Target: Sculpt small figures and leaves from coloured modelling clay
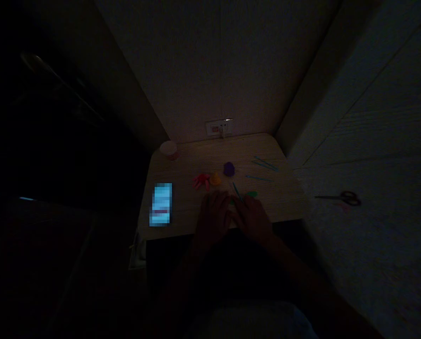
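The light is very dim. My right hand (255,217) rests near the front of the small table (189,221), its fingers closed on a thin teal modelling tool (237,191) that points up and to the left. Close beside it, my left hand (214,212) lies on the tabletop with fingers extended forward and the thumb towards the right hand. A bit of green clay (231,201) shows between the hands, partly hidden by fingers. Another flat green piece (252,193) lies just beyond the right hand. Ahead are a red and pink clay shape (201,181), an orange lump (215,179) and a purple lump (229,169).
Two teal sticks (265,164) and a similar single one (259,178) lie on the right. A lit phone (161,205) sits at the left, with a round tub (169,149) behind it. Scissors (350,197) lie off the table's right side. A wall socket (219,127) is behind.
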`<move>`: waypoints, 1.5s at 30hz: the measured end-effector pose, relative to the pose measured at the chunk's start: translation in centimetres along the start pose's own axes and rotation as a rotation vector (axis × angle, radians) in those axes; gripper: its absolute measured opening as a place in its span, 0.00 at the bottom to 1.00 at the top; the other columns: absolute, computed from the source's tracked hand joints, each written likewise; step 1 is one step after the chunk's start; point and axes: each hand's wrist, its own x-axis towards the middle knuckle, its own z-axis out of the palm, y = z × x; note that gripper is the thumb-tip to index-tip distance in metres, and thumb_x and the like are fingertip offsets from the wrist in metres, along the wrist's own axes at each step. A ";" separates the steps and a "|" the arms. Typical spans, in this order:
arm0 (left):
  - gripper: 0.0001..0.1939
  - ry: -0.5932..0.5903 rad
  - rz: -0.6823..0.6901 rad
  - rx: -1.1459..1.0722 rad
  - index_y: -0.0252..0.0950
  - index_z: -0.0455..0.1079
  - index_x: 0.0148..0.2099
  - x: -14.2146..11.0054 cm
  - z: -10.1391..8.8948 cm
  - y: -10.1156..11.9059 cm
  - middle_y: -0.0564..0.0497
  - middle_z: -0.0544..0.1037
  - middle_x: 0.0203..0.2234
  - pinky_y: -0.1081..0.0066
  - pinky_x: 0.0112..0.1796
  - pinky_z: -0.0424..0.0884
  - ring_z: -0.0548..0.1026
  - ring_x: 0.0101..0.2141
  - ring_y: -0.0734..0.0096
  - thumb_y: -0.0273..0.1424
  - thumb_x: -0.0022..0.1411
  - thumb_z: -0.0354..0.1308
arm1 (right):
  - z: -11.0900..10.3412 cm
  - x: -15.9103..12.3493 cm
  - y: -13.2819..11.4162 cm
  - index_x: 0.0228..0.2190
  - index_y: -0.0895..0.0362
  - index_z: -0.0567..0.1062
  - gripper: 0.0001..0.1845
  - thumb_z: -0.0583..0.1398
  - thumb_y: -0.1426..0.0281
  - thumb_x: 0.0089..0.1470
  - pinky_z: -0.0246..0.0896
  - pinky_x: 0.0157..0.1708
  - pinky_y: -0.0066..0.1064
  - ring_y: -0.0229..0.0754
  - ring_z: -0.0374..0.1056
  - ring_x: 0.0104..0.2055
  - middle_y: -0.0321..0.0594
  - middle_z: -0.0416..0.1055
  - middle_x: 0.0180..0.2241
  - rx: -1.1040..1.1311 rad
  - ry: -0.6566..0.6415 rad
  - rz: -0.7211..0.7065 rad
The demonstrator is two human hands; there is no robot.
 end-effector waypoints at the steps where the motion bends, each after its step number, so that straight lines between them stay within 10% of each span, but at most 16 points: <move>1: 0.24 -0.003 -0.015 0.009 0.35 0.66 0.67 0.0 0.0 0.1 0.43 0.70 0.67 0.44 0.67 0.56 0.64 0.66 0.48 0.32 0.72 0.54 | 0.0 0.1 -0.1 0.63 0.62 0.70 0.30 0.52 0.55 0.72 0.62 0.48 0.45 0.57 0.68 0.46 0.56 0.72 0.46 -0.014 -0.007 0.002; 45: 0.22 0.139 -0.067 -0.127 0.39 0.69 0.64 -0.5 0.4 -0.6 0.44 0.71 0.66 0.46 0.67 0.58 0.64 0.66 0.51 0.28 0.68 0.56 | 0.8 1.4 0.5 0.59 0.60 0.73 0.23 0.53 0.65 0.69 0.69 0.45 0.44 0.52 0.70 0.42 0.54 0.72 0.46 0.186 0.096 0.074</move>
